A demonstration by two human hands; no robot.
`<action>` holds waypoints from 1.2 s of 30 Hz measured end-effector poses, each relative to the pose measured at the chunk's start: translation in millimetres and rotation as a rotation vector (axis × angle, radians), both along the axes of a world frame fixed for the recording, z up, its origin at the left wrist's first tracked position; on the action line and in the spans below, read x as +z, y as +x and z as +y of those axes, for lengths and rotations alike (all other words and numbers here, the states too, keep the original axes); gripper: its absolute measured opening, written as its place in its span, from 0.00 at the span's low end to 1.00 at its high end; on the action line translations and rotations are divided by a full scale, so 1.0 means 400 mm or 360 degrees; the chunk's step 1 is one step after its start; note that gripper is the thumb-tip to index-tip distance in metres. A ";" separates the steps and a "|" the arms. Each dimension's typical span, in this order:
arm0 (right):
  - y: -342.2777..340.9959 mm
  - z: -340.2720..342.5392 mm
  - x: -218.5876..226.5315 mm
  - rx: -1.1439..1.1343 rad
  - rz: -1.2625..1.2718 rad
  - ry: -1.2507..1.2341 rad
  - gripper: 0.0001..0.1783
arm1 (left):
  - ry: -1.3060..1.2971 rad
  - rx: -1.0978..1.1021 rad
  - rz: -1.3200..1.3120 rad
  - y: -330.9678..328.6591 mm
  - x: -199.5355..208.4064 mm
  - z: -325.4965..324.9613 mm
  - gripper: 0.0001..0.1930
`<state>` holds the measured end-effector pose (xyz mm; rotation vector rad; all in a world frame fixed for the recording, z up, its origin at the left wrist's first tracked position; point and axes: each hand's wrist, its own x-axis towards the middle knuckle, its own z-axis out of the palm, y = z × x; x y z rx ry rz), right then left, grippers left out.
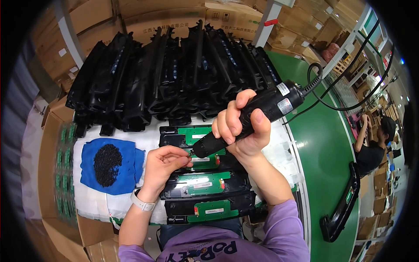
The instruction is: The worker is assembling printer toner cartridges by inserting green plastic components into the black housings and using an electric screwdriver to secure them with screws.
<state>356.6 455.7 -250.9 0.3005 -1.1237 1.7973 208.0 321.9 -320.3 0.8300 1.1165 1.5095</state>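
Observation:
A corded black electric screwdriver (268, 106) is wrapped in the fingers of my right hand (251, 139), its nose tilted down to the left. My left hand (165, 165) is closed in a pinch right beside that nose; what it pinches is too small to make out. Both hands are over a black plastic housing (233, 162) with a green circuit board (205, 162) in it. More such housings lie in a column, one (176, 136) beyond and two nearer me, each with a green board. Left of my left hand, a heap of small black screws (108, 165) rests on a blue cloth (88, 159).
Stacked black housings (174, 74) fill the table's far side. At left stands a cardboard box (49, 174) with trays of green boards (65, 174). Another housing (342, 209) lies on the green surface (301, 100) at right. The screwdriver's cable (331, 105) loops up right. A person (373, 148) sits farther right.

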 end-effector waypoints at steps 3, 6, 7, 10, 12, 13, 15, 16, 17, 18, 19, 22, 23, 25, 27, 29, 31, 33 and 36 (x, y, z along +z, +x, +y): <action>-0.001 0.001 -0.001 0.0070 -0.0004 0.0058 0.19 | 0.0003 -0.0023 0.0030 -0.002 0.000 -0.001 0.07; 0.001 -0.007 0.006 0.0072 -0.0068 0.0008 0.18 | 0.0042 -0.0079 0.0070 -0.001 -0.002 -0.003 0.07; 0.000 -0.012 0.008 0.0020 -0.0111 -0.0084 0.17 | 0.0042 -0.0108 0.0052 -0.001 -0.003 -0.004 0.08; -0.003 -0.016 0.012 -0.0082 -0.0120 -0.0242 0.15 | 0.0045 -0.0114 -0.0009 -0.002 -0.001 -0.006 0.11; -0.003 0.003 0.016 -0.0047 -0.0154 -0.0362 0.14 | 0.0050 -0.0089 -0.0050 -0.006 0.010 -0.012 0.14; 0.002 0.019 0.019 -0.0070 -0.0300 -0.0341 0.13 | 0.0157 0.0007 0.0093 -0.010 0.027 -0.014 0.17; 0.012 0.049 0.020 -0.0315 -0.0552 -0.0092 0.11 | 0.0263 0.0225 0.0531 -0.042 0.060 -0.031 0.24; 0.022 0.067 0.014 -0.0430 -0.0639 0.0106 0.11 | 0.0116 0.0412 0.0817 -0.074 0.067 -0.055 0.20; 0.032 0.078 0.009 -0.0493 -0.0681 0.0098 0.11 | -0.0033 0.0618 0.1574 -0.116 0.070 -0.072 0.16; 0.024 0.080 0.007 -0.0474 -0.0666 0.0094 0.11 | -0.0015 0.0860 0.2065 -0.154 0.077 -0.110 0.12; 0.021 0.084 0.000 -0.0504 -0.0707 0.0116 0.11 | -0.0132 0.1103 0.2402 -0.193 0.062 -0.144 0.12; 0.002 0.095 -0.022 -0.0530 -0.0727 0.0156 0.10 | -0.0766 0.1320 0.2887 -0.276 0.016 -0.253 0.14; 0.000 0.095 -0.024 -0.0536 -0.0754 0.0179 0.10 | -0.0864 0.1244 0.2837 -0.292 -0.002 -0.282 0.13; -0.003 0.092 -0.025 -0.0540 -0.0791 0.0188 0.10 | -0.0962 0.1161 0.2784 -0.308 -0.019 -0.304 0.12; -0.006 0.088 -0.026 -0.0556 -0.0800 0.0194 0.09 | -0.0764 0.1207 0.2632 -0.313 -0.027 -0.310 0.08; -0.009 0.086 -0.028 -0.0568 -0.0810 0.0207 0.09 | -0.0833 0.1223 0.2608 -0.314 -0.024 -0.299 0.07; -0.010 0.081 -0.032 -0.0606 -0.0883 0.0288 0.10 | -0.0900 0.1239 0.2586 -0.316 -0.018 -0.290 0.06; -0.017 0.079 -0.034 -0.0610 -0.0908 0.0327 0.11 | -0.0661 0.1491 0.2675 -0.319 -0.014 -0.284 0.05; -0.016 0.078 -0.032 -0.0595 -0.0910 0.0371 0.12 | -0.0446 0.1524 0.2738 -0.354 -0.027 -0.286 0.07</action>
